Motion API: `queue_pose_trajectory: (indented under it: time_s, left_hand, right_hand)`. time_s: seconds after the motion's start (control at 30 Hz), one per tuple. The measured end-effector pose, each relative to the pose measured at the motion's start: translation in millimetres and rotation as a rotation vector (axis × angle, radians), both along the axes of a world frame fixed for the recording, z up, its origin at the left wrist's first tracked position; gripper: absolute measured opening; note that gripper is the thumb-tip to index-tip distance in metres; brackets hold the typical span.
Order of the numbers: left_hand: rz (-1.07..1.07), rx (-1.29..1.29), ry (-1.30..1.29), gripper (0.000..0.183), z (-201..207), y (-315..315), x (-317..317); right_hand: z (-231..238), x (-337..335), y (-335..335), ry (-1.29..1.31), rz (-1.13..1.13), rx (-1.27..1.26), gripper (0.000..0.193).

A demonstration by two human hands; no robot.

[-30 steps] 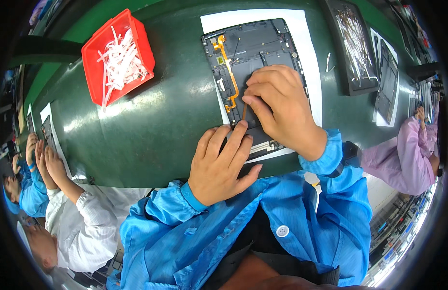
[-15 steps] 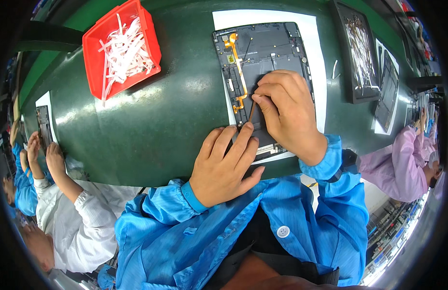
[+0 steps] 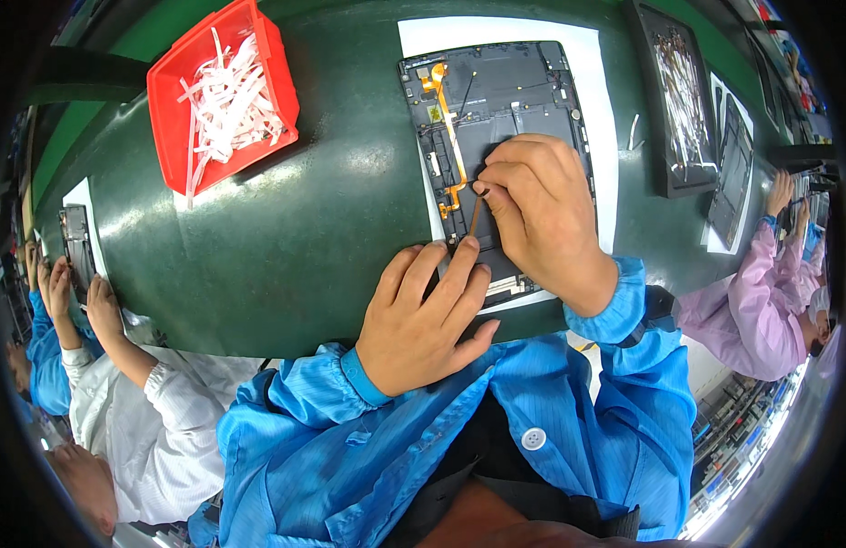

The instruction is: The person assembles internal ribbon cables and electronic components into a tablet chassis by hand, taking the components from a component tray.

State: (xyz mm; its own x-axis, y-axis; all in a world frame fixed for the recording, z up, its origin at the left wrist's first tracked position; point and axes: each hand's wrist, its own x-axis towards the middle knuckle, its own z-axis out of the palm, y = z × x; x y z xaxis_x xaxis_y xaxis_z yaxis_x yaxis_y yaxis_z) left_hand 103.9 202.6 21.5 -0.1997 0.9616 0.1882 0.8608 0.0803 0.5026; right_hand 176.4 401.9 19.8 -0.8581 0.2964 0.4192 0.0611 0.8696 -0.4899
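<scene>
A black tablet housing (image 3: 523, 87) lies on a white sheet, with an orange flex cable (image 3: 457, 151) running down its left part. My right hand (image 3: 546, 215) is over its middle, thumb and fingers pinching the upper end of a thin brown flat cable (image 3: 476, 217). That cable slants down across the housing to my left hand (image 3: 421, 315). My left hand's fingers are spread, the index fingertip pressing at the cable's lower end and the other fingertips near the housing's lower left edge. How the cable's lower end sits is hidden under the fingertip.
A red bin (image 3: 290, 114) of white strips stands at the far left on the green table (image 3: 341, 228). At the right are a black tray (image 3: 665, 178) of thin cables and another dark housing (image 3: 733, 173). People work at both sides, one in a white sleeve (image 3: 181, 402), one in pink.
My hands stay nearly in place, both still at the brown cable. The red bin appears slightly further left in the picture. The neighbours' hands at both sides have shifted.
</scene>
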Motion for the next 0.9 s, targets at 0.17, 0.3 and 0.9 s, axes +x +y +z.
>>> queue_pose_trajectory:
  time_s: [0.17, 0.3, 0.9]
  left_hand:
    - [-0.004, 0.001, 0.015, 0.058, 0.1, 0.5, 0.2]
    - [-0.007, -0.007, -0.016, 0.06, 1.7, 0.0, -0.5]
    - [0.426, 0.153, -1.88, 0.055, 45.4, -17.5, -45.1]
  right_hand:
    - [-0.8, 0.8, 0.9, -0.003, 0.011, 0.008, 0.02]
    - [5.3, 5.0, 1.1, -0.061, 0.002, -0.028, 0.027]
    - [30.8, 30.5, 6.5, -0.059, -0.351, 0.047, 0.062]
